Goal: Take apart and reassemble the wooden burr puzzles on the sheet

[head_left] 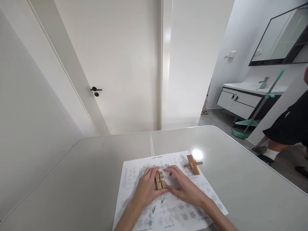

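Fingers of left hand (145,187) and right hand (184,187) pinching small light-brown wooden block cluster (160,180) from both sides, atop printed white paper sheet (173,211) on grey table (84,179), tan wooden cross puzzle (193,164) nearby.

- One view, worn on the person's head, looking forward and down across the table (96,179).
- Close at bottom centre: left hand (146,187) and right hand (184,189) on a printed sheet (173,213), forearms leaving by the lower edge.
- It faces a white door (115,64) filling the upper half.
- At the right edge, a bathroom cabinet (237,104) sits well back.
- Wide lens: the table's edges splay outward.
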`<state>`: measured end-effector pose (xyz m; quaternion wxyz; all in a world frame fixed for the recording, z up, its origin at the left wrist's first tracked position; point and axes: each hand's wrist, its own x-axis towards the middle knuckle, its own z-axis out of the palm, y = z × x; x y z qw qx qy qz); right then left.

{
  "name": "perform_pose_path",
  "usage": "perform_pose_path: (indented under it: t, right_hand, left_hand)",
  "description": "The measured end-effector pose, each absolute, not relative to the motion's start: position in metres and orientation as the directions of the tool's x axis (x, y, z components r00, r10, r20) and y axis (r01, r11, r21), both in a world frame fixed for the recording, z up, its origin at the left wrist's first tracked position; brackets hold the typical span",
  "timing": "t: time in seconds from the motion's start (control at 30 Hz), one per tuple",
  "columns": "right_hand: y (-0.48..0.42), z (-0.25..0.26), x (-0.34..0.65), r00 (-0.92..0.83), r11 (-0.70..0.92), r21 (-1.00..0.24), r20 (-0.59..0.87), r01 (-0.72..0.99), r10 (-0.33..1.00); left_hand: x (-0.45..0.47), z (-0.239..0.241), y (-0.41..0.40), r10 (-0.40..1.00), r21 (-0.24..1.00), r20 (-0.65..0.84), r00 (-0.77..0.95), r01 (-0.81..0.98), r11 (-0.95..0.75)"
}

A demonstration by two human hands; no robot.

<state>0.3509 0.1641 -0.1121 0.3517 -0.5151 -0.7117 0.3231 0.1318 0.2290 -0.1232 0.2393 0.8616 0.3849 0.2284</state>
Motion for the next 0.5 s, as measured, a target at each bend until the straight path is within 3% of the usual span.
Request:
perform_pose_path:
  t: [0.17, 0.33, 0.4, 0.5]
  right_hand:
    - [0.180, -0.126, 0.353, -0.319, 0.277, -0.821, 0.123, 0.499, 0.940]
    - [0.181, -0.126, 0.351, -0.204, 0.196, -0.895, 0.121, 0.402, 0.971]
    - [0.179, -0.122, 0.351, -0.101, 0.103, -0.969, 0.082, 0.225, 0.992]
    - [0.177, -0.117, 0.352, -0.040, -0.014, -0.966, -0.004, -0.256, 0.999]
  left_hand:
    - [0.103, -0.113, 0.238, 0.744, 0.623, 0.142, 0.653, 0.525, -0.579]
    - [0.087, -0.103, 0.250, 0.804, 0.711, 0.070, 0.590, 0.536, -0.455]
    - [0.089, -0.100, 0.249, 0.843, 0.812, 0.021, 0.538, 0.482, -0.328]
    - [0.096, -0.096, 0.241, 0.868, 0.940, -0.012, 0.497, 0.302, -0.160]
